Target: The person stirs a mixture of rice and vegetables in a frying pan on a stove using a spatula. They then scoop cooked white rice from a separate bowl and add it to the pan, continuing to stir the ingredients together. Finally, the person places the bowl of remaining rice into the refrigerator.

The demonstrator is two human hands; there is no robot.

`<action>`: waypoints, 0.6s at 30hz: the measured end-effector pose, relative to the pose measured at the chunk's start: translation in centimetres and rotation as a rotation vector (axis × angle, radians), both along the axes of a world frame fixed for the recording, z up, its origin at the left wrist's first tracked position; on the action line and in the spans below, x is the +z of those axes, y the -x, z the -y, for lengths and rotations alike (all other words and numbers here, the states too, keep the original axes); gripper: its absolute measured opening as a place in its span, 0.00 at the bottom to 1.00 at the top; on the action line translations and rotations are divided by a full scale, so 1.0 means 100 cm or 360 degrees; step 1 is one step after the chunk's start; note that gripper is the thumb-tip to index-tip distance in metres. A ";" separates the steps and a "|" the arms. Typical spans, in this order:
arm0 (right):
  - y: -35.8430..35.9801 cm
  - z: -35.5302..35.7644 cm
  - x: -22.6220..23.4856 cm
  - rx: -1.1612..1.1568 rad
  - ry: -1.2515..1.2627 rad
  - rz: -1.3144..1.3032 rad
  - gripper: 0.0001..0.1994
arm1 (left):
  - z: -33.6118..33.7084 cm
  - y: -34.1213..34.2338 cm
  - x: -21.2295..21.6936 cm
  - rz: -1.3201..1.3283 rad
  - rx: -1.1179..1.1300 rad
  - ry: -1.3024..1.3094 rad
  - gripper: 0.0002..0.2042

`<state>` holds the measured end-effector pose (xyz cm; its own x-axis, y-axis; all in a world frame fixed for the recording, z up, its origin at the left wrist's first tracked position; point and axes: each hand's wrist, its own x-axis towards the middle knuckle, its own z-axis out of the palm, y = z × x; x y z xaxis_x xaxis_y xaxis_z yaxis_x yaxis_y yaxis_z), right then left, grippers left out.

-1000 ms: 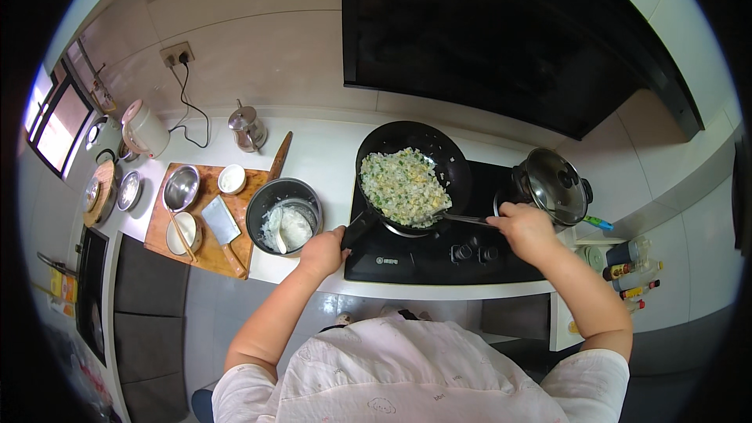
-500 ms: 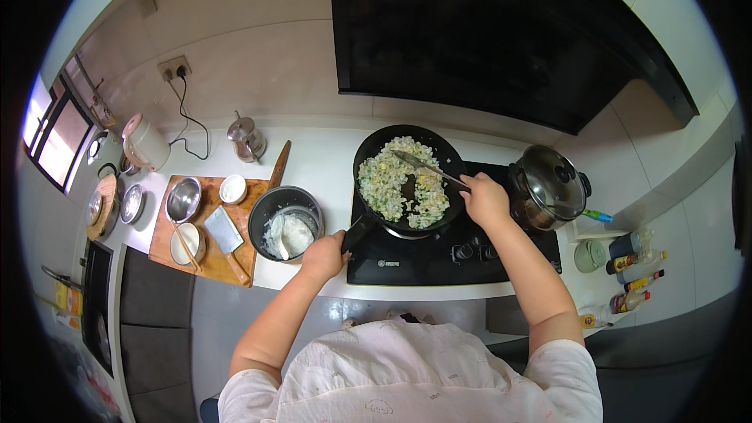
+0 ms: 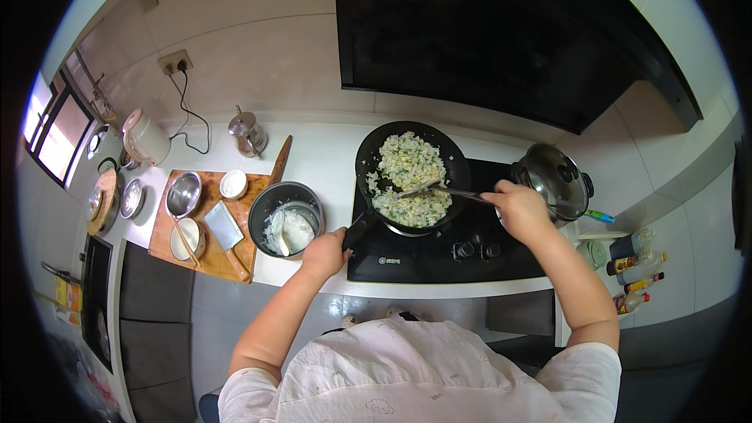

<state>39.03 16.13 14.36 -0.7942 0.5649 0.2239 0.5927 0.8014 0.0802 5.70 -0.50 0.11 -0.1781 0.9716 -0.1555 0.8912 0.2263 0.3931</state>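
A black frying pan (image 3: 450,145) sits on the left part of the black stove, its handle pointing toward me and to the left. My left hand (image 3: 326,254) is closed around that handle. Fried rice (image 3: 410,160) with green and yellow bits lies in the pan, in a far heap and a nearer one. My right hand (image 3: 520,208) grips the handle of a metal spatula (image 3: 454,192). The spatula's blade rests among the rice near the pan's middle. Just left of my left hand stands a dark pot (image 3: 254,223) holding white rice and a white spoon (image 3: 283,244).
A wooden cutting board (image 3: 210,266) carries a cleaver (image 3: 223,227), several bowls and chopsticks. A lidded pot (image 3: 552,180) stands at the stove's right. Bottles (image 3: 638,274) line the right side; a range hood (image 3: 493,39) overhangs the stove. A metal jug (image 3: 248,135) stands behind.
My right hand has moved right and nearer to me, bringing the spatula blade down from the far rice to the pan's middle. The rice has been shifted about. My left hand stays on the handle.
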 end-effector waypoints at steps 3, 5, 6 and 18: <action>-0.014 0.011 0.033 -0.0069 0.0043 0.0020 0.16 | 0.001 0.000 0.000 0.0007 0.0014 0.0001 0.18; -0.016 0.014 0.035 -0.0066 0.0155 0.0108 0.16 | 0.000 0.000 -0.001 0.0000 0.0008 -0.0007 0.18; -0.014 0.015 0.032 -0.0029 0.0203 0.0153 0.16 | 0.001 0.000 -0.002 -0.0002 0.0013 -0.0008 0.18; 0.007 -0.036 -0.025 -0.0644 0.0589 -0.0380 0.16 | -0.002 0.000 0.003 0.0034 0.0047 0.0089 0.18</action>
